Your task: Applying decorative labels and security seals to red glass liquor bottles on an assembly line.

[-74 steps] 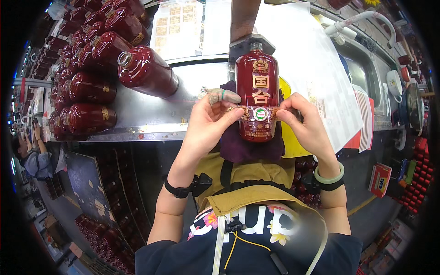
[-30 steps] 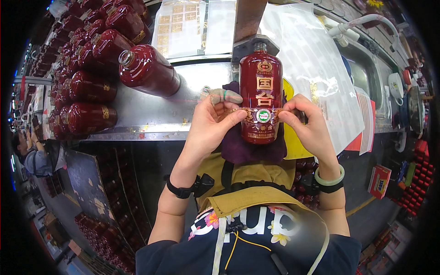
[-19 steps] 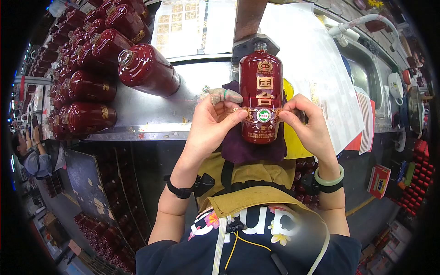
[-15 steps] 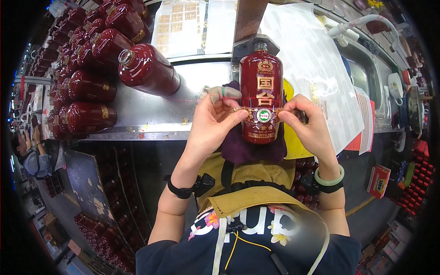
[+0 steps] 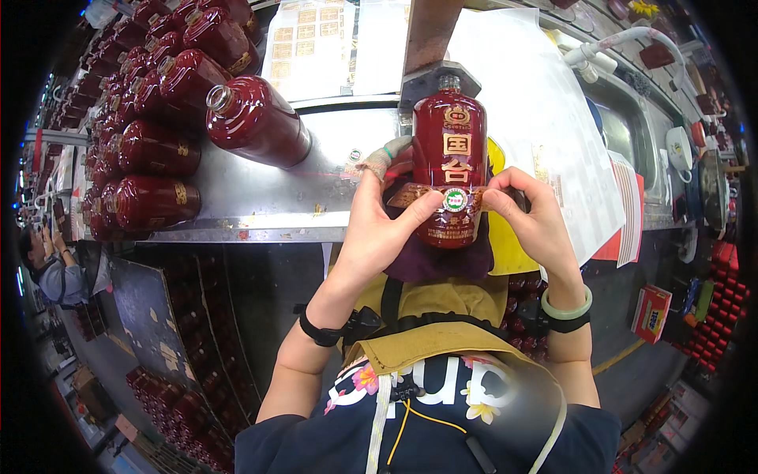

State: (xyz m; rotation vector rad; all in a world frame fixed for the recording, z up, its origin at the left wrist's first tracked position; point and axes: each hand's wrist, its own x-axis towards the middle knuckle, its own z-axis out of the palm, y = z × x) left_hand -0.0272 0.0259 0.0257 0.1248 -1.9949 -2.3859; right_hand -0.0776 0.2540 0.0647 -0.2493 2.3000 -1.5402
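A dark red glass bottle (image 5: 450,114) with gold markings lies in front of me, its open neck pointing away. Across its lower front runs a thin gold-patterned decal strip (image 5: 472,199) with a round green-and-white emblem. My left hand (image 5: 383,225) presses the strip's left part onto the glass with its thumb; its other fingers, some in pale covers, curl at the bottle's left side and are partly hidden. My right hand (image 5: 533,212) pinches the strip's right end between thumb and forefinger. Dark purple cloth (image 5: 436,261) lies under the bottle's base.
Another red bottle (image 5: 257,122) stands on the metal bench (image 5: 332,146) to the left, beside rows of similar bottles (image 5: 158,150). Decal sheets (image 5: 308,47) lie at the back. On the right are translucent sheets (image 5: 525,103), a yellow sheet (image 5: 505,241) and a sink (image 5: 632,118).
My left thumb has slid right along the strip onto the bottle's front, and the strip's left part now shows behind it. My right hand has barely moved.
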